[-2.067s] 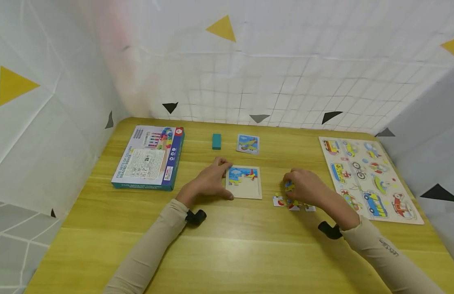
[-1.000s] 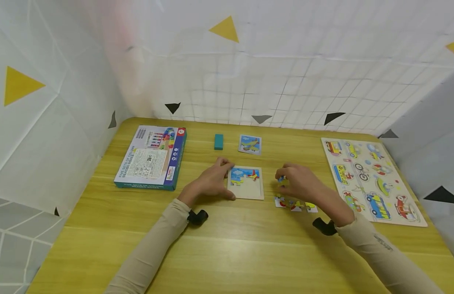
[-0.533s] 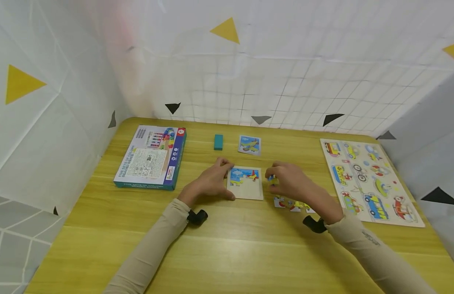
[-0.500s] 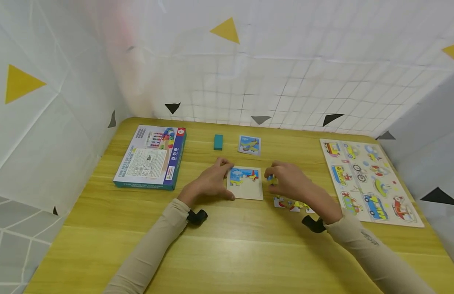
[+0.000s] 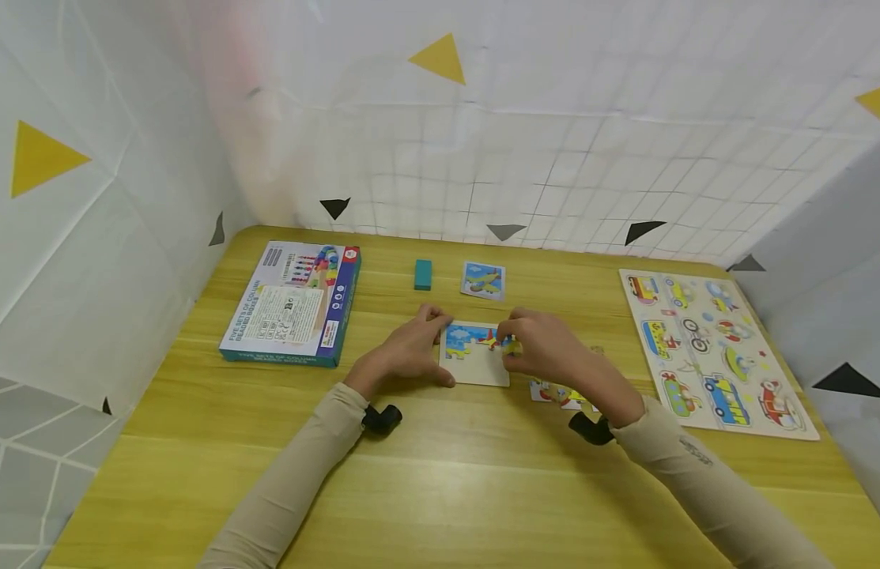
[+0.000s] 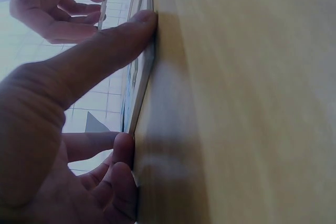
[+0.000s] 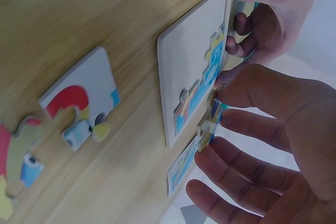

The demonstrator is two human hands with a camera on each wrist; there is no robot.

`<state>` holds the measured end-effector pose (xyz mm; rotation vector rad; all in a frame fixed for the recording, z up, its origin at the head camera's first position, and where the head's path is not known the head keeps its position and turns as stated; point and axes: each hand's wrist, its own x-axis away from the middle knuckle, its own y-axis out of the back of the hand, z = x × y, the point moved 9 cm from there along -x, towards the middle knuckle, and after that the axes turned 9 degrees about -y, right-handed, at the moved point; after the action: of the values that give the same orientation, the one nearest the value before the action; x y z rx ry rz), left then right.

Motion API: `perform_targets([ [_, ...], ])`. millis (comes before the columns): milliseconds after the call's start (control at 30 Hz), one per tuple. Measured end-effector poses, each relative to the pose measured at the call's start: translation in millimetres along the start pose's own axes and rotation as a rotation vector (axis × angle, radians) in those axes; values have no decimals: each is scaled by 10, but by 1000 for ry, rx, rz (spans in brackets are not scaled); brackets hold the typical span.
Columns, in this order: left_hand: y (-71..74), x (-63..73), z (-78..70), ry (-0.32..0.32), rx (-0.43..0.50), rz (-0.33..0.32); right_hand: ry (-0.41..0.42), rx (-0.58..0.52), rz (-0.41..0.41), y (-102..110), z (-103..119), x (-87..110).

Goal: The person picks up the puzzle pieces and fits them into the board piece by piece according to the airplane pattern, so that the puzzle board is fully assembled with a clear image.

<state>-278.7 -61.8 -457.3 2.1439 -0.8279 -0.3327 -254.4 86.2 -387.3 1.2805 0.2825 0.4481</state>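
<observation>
The wooden puzzle board (image 5: 482, 371), partly filled with blue-sky and red-and-yellow plane pieces along its far side, lies mid-table. My left hand (image 5: 409, 349) holds it by the left side, thumb at the near corner and fingers at the far one. My right hand (image 5: 546, 348) pinches a jigsaw piece (image 7: 207, 121) between thumb and fingers. In the right wrist view that piece is edge-on, raised above the board's right edge. Loose jigsaw pieces (image 5: 553, 393) lie right of the board, partly hidden under my right forearm.
Behind the board are a picture card (image 5: 483, 280) of a yellow plane and a teal block (image 5: 423, 275). At left lies a boxed bead set (image 5: 290, 304). A larger vehicle puzzle board (image 5: 720, 348) lies at the right. White sheeting (image 5: 553, 158) rises behind the table.
My right hand has picked up a piece from the loose group and carried it leftward to the board's right edge. The left hand keeps its place on the board.
</observation>
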Motion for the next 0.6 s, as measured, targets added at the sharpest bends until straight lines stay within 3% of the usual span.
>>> perform_targets([
  [600,-2,-2,9,-1,9,4,12,-34,24,-97,114,-157],
])
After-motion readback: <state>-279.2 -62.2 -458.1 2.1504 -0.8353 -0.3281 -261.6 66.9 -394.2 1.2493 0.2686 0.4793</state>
